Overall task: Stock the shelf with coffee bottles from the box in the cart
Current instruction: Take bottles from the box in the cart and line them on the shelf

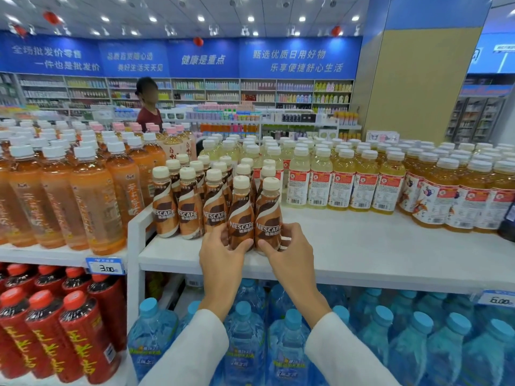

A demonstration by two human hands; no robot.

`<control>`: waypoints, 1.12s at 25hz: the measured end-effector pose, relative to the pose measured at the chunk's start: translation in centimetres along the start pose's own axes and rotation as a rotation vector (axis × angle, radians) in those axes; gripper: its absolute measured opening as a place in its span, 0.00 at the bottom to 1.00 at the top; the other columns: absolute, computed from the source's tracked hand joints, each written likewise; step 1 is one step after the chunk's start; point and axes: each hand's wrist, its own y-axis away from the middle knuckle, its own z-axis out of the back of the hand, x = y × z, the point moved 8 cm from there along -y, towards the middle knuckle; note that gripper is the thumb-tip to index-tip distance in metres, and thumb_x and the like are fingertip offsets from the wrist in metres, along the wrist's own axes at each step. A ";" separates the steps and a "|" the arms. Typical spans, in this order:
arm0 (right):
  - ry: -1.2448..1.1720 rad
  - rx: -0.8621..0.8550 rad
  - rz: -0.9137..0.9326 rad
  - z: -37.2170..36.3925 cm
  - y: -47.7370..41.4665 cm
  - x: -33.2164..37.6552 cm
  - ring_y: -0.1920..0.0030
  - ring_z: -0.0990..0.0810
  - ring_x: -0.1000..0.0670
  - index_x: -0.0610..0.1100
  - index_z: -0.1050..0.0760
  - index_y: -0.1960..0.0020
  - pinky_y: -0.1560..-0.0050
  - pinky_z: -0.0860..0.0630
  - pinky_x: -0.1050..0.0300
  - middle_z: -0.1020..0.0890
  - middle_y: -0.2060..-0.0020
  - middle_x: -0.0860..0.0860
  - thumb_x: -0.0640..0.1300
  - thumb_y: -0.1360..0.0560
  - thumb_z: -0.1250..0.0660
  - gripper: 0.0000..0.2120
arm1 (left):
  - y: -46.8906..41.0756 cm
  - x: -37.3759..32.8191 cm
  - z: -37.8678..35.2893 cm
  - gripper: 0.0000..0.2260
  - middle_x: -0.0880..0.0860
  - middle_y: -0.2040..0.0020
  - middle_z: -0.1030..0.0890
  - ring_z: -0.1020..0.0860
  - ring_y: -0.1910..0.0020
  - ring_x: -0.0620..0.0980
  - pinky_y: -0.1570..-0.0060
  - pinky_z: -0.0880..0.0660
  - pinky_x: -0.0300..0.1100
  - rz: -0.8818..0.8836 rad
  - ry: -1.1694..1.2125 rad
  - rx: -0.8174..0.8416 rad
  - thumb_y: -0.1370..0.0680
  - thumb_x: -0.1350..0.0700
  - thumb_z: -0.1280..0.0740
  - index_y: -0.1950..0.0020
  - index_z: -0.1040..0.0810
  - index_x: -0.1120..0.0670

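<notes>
Two coffee bottles stand side by side, touching, at the near right end of the coffee group on the white shelf point(362, 246). The left coffee bottle point(241, 215) is gripped low round its base by the left hand point(220, 250). The right coffee bottle point(268, 215) is gripped likewise by the right hand point(289, 246), fingers curled round the lower label.

The bottles are judged to be small, stiff plastic, full yet fairly light. The wrapped label looks smooth and may be slippery, so the narrow waist under the cream cap would give a surer hold than the wide base. Being tall and narrow-footed, they are judged easy to topple if neighbours are knocked.

To the left, the stocked coffee bottles point(189, 210) are packed in rows running far back. Farther left a white upright point(133, 229) closes the bay beside the orange tea bottles point(92, 201). To the right, bare shelf is open up to the yellow drink bottles point(342, 185), and a bare strip lies along the near edge. The box and cart are not seen.
</notes>
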 end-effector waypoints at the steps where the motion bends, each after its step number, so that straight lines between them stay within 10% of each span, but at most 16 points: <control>1: 0.014 -0.004 -0.008 -0.4 -0.4 0.0 0.47 0.19 0.55 0.55 0.29 0.43 0.43 0.20 0.51 0.19 0.47 0.57 0.53 0.30 0.22 0.20 | -0.3 0.0 -0.1 0.23 0.46 0.47 0.22 0.21 0.47 0.46 0.48 0.24 0.36 0.009 0.000 -0.013 0.30 0.51 0.19 0.39 0.21 0.51; 7: 0.027 -0.021 -0.017 -1.4 -1.5 -0.2 0.47 0.19 0.52 0.52 0.29 0.43 0.42 0.20 0.48 0.19 0.47 0.54 0.52 0.28 0.23 0.19 | -0.5 0.1 -0.5 0.20 0.45 0.48 0.26 0.23 0.51 0.47 0.46 0.22 0.51 -0.016 -0.068 -0.096 0.30 0.49 0.20 0.44 0.25 0.48; 28: 0.038 -0.014 -0.004 -1.9 -3.0 -0.8 0.45 0.19 0.51 0.51 0.30 0.42 0.42 0.20 0.51 0.19 0.45 0.52 0.50 0.27 0.24 0.19 | -1.2 0.5 -1.7 0.19 0.50 0.42 0.22 0.22 0.47 0.49 0.42 0.22 0.55 0.022 -0.090 -0.072 0.25 0.50 0.24 0.38 0.25 0.51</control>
